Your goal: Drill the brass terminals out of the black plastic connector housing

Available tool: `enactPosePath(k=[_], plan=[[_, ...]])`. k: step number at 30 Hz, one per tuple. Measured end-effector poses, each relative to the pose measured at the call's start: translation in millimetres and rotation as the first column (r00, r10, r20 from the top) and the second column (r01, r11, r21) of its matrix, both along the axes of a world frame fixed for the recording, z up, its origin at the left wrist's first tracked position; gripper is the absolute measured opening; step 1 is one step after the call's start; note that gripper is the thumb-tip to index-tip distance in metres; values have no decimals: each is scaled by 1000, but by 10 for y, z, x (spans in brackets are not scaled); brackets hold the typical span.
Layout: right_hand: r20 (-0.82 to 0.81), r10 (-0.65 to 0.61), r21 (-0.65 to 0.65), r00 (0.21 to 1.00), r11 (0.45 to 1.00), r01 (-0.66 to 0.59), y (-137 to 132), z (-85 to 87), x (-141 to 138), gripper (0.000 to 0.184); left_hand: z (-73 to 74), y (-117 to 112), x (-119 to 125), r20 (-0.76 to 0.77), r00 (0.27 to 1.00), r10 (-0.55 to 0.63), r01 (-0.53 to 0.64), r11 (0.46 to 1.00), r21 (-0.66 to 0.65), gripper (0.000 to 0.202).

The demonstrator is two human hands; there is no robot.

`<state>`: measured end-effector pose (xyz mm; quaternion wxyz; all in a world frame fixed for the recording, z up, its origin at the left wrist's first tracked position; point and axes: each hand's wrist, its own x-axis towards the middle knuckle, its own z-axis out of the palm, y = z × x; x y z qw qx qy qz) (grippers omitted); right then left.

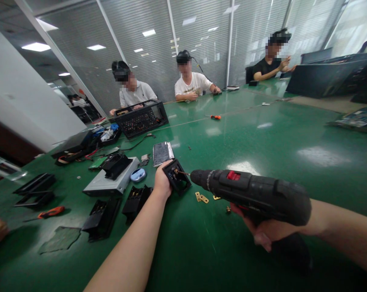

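My left hand [162,180] grips a small black square box-like part [178,177] and holds it tilted on the green table [262,138]. My right hand [264,232] is wrapped round the handle of a black cordless drill [253,194] with a red switch. The drill's bit points left into the open face of the black part. A few small brass pieces [202,198] lie on the table just below the drill's nose.
Left of my hands lie black plastic parts [103,217], a grey flat box [110,180], a blue disc [138,174], an orange-handled screwdriver [51,212] and a black computer chassis [141,117]. Three people sit at the far side. A black case [329,77] stands far right.
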<state>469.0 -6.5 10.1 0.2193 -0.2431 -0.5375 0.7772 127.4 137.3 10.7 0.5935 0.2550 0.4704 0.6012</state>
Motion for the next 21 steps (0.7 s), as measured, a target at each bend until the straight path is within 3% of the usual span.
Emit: enactPosePath(k=[16,21], plan=[[-22,-32,-51,999,998,31,-16,107,-25,72,3,-7,19,-27,999,19,-19,1000,15,20],[-1,-38,-64,999,997,38,-22,147,-39,64,3,-14,22,-30,999,11,-10,1000,28,20]])
